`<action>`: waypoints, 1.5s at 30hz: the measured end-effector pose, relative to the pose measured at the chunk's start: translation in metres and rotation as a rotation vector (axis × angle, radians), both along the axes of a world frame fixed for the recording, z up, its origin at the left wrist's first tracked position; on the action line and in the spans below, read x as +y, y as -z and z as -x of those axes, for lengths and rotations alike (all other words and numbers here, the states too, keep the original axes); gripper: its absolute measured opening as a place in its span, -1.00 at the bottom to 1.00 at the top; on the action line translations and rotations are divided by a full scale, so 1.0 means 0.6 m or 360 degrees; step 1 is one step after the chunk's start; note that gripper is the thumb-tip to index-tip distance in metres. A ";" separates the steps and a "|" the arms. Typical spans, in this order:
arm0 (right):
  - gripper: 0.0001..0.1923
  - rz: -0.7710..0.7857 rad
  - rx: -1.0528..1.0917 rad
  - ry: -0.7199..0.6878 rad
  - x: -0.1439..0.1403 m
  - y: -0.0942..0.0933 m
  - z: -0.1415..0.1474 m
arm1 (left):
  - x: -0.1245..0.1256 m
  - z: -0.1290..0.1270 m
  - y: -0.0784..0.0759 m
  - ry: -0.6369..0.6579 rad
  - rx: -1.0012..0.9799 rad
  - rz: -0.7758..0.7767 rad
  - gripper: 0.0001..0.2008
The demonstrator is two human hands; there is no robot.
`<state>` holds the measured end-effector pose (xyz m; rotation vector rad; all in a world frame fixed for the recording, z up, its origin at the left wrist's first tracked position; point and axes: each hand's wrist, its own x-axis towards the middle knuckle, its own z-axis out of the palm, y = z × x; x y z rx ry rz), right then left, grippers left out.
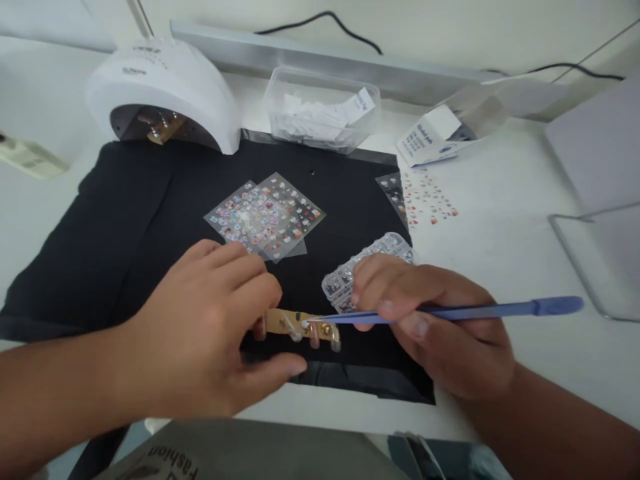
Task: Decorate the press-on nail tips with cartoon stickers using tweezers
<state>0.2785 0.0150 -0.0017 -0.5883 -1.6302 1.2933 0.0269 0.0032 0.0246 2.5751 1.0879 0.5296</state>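
A gold-coloured nail display stand (275,321) carries several false nail tips, clear and pinkish, such as the pink nail tip (314,335). My left hand (215,320) is curled over the stand's left end, its thumb stretched out below; the exact contact is hidden behind the fingers. Between the thumb and fingers of my right hand (440,313) lie blue tweezers (460,312), held almost level. Their points are at the middle of the stand, by a tiny pale piece too small to name. Just behind my right hand sits a clear compartment case (345,277) of small decorations.
Overlapping sticker sheets (265,217) lie on the black mat (195,187); another sheet (425,197) crosses its right edge. A white nail lamp (165,87) with a second stand (165,131) inside is back left. Behind the mat are a plastic tub (275,100) and an alcohol pad box (425,143).
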 end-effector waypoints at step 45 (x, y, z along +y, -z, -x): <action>-0.83 0.0593 -0.0143 0.0372 -0.104 -0.002 0.005 | 0.004 -0.005 0.024 0.0144 -0.0106 0.0000 -0.88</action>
